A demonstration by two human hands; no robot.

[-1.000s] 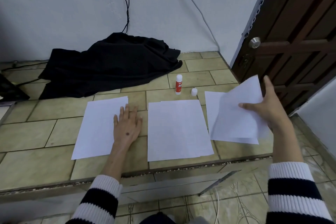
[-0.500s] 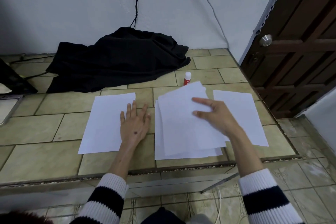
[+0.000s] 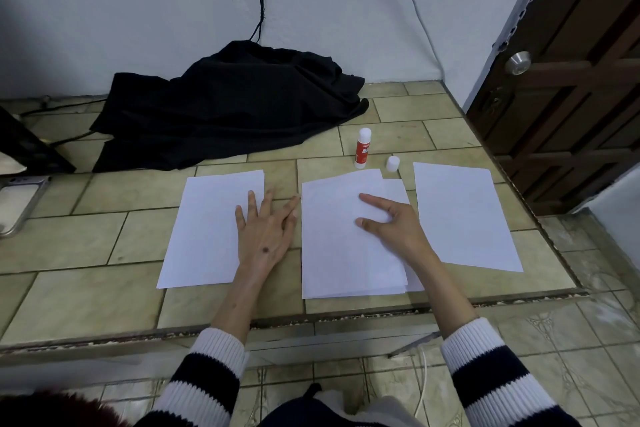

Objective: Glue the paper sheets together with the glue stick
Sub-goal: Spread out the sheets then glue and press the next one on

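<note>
So you've got three lots of white paper laid out in a row on the tan tiled counter (image 3: 86, 298), two hands in play, one glue stick and one loose cap.

Nearest you, both arms come in from the bottom edge in black-and-white striped sleeves (image 3: 207, 378). Your left hand (image 3: 265, 230) lies palm down with fingers spread flat, half on the right edge of the left white paper sheet (image 3: 204, 232) and half on bare tile, gripping nothing. Your right hand (image 3: 394, 229) rests on the middle stack of white paper sheets (image 3: 336, 253), fingers loosely extended and pointing left, pressing on the top sheet rather than pinching it. That stack is a few sheets deep and a bit skewed, with corners fanning out at the top right and bottom right. The right white paper sheet (image 3: 464, 218) lies by itself, just beside your right hand, untouched.

Further back, the red-and-white glue stick (image 3: 362, 148) stands upright and uncapped just beyond the middle stack, well clear of both hands. Its small white cap (image 3: 392, 164) sits just to the right of it.

Behind all that, one crumpled black cloth (image 3: 228, 107) is heaped against the wall.
</note>
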